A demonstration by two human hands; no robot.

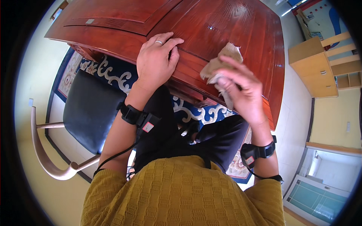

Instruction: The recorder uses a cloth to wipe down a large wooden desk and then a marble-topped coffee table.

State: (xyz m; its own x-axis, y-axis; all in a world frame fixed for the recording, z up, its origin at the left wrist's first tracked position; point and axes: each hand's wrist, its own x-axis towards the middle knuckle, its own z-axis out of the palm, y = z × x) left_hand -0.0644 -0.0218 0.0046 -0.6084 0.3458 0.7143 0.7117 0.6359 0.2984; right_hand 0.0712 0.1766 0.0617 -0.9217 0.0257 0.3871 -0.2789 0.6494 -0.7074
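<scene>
My left hand (158,60) rests on the front of the glossy reddish wooden desk (203,26), its fingers bent slightly over the top and holding nothing. To its right, my right hand (241,90) grips a crumpled beige cloth (222,60) against the wood near the front edge. The cloth hangs partly over that edge, below my fingers, which look a little blurred. Black devices are strapped to both of my wrists.
A black-seated chair (88,109) with pale wooden frame stands at the left. A blue patterned rug (117,75) lies under the desk. At the right are a light wooden cabinet (309,67) and a glass-fronted fixture (316,196).
</scene>
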